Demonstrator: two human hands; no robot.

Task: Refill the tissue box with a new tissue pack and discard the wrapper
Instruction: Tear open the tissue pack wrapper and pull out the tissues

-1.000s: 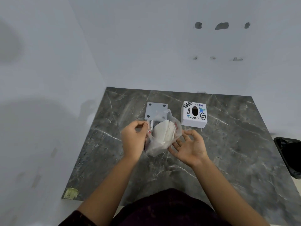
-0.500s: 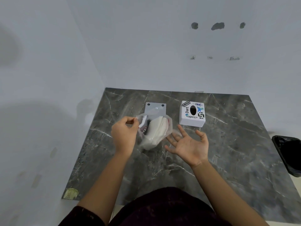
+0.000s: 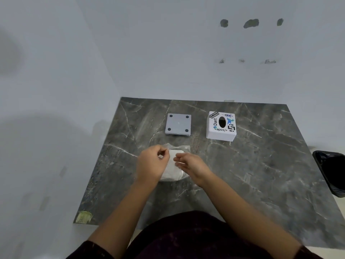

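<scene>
At table centre, our left hand (image 3: pixel 152 163) and right hand (image 3: pixel 190 165) pinched the wrapped tissue pack (image 3: pixel 172 170); tissue box (image 3: pixel 221 126) at one o'clock sat unfilled

Plain rm: marble tabletop (image 3: pixel 261 174), patched wall (image 3: pixel 251 23)

Both hands cover most of the tissue pack (image 3: pixel 172 171), its clear wrapper (image 3: pixel 177 147) is a blur, and the black bin (image 3: pixel 331 171) runs off the right edge.
</scene>
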